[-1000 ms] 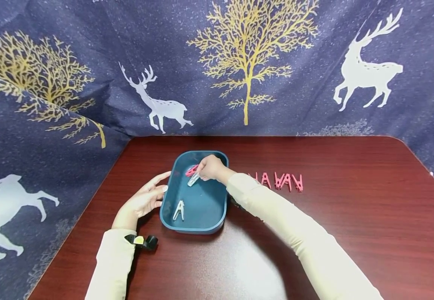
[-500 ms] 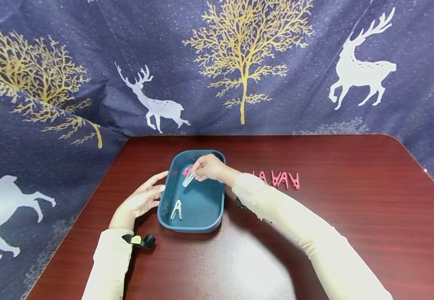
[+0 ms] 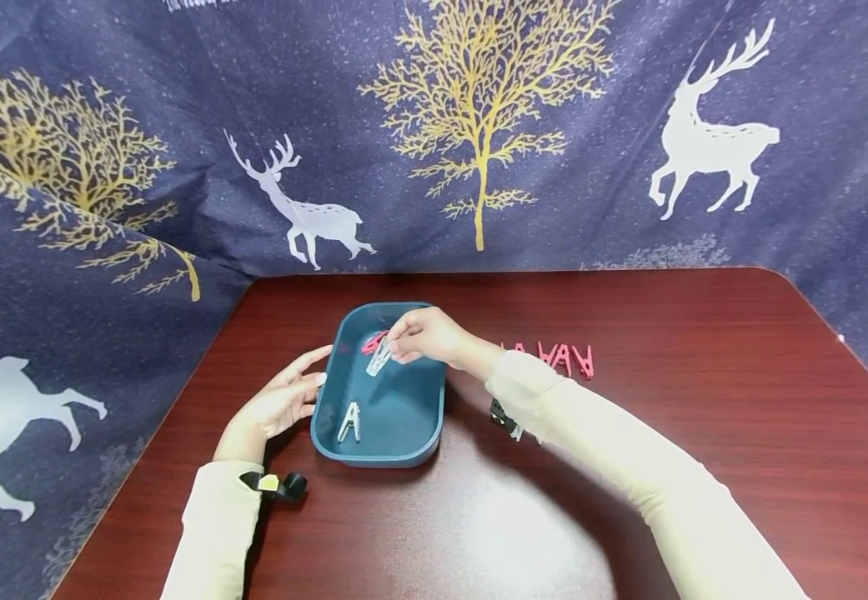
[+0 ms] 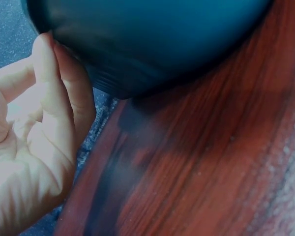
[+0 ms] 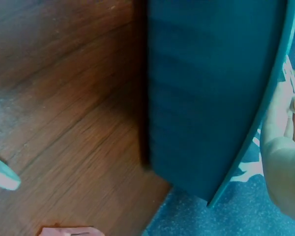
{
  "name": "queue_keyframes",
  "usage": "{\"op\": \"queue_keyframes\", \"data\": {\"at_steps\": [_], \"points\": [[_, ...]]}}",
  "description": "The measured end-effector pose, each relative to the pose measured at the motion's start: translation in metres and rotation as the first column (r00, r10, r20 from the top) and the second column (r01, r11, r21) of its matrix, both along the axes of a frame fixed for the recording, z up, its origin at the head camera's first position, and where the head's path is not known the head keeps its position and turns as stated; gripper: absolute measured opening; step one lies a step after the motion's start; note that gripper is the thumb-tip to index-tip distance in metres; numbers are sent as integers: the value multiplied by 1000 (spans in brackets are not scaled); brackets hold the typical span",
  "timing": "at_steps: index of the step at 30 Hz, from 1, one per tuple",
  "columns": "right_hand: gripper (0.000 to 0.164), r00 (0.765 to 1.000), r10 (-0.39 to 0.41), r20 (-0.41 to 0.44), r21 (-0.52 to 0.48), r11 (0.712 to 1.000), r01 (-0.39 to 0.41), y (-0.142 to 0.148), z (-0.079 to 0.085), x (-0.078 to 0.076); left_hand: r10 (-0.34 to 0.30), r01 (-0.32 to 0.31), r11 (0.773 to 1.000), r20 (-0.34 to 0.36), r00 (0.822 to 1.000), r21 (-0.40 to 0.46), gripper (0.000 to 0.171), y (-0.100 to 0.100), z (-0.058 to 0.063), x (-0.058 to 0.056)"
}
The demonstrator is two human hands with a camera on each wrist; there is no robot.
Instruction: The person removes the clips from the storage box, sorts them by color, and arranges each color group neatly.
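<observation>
My right hand [image 3: 428, 335] pinches a white clothespin [image 3: 378, 358] between thumb and fingertips, over the inside of a blue plastic bin [image 3: 443, 408]. A pink clothespin [image 3: 373, 342] lies at the far end of the bin, partly behind the held one. Closer to the bin's near end rests another white clothespin [image 3: 349, 422]. My left hand [image 3: 278, 407] is at the bin's left side, its fingers lightly bent with the tips against the outer wall. In the left wrist view the fingertips [image 4: 44, 42] meet the wall just below the rim.
To the right of the bin, several pink clothespins [image 3: 564, 358] lie in a row on the dark red table [image 3: 666, 400], some hidden by my right sleeve. A white tip [image 5: 4, 176] shows on the table in the right wrist view. A patterned cloth [image 3: 554, 233] hangs behind.
The whole head view has shifted slightly left. My right hand has drawn back a little to the right, still pinching the white clothespin. The left hand stays against the bin.
</observation>
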State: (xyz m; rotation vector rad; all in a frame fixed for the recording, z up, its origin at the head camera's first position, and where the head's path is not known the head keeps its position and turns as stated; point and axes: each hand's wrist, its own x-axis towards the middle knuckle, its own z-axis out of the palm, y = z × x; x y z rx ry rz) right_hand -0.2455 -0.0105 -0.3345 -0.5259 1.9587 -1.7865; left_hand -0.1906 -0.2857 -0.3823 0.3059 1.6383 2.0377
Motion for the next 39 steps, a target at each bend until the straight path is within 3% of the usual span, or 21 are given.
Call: {"op": "queue_keyframes", "data": {"at_steps": [23, 32, 39], "points": [[19, 999, 15, 34, -151, 988, -10, 46, -2, 18, -23, 23, 999, -21, 1000, 29, 51, -2, -3, -2], [18, 998, -5, 55, -169, 986, 14, 67, 2, 27, -25, 25, 1000, -18, 1000, 15, 53, -1, -2, -3], [11, 996, -74, 55, -122, 989, 80, 83, 3, 34, -25, 25, 999, -13, 1000, 32, 51, -2, -3, -1]]}}
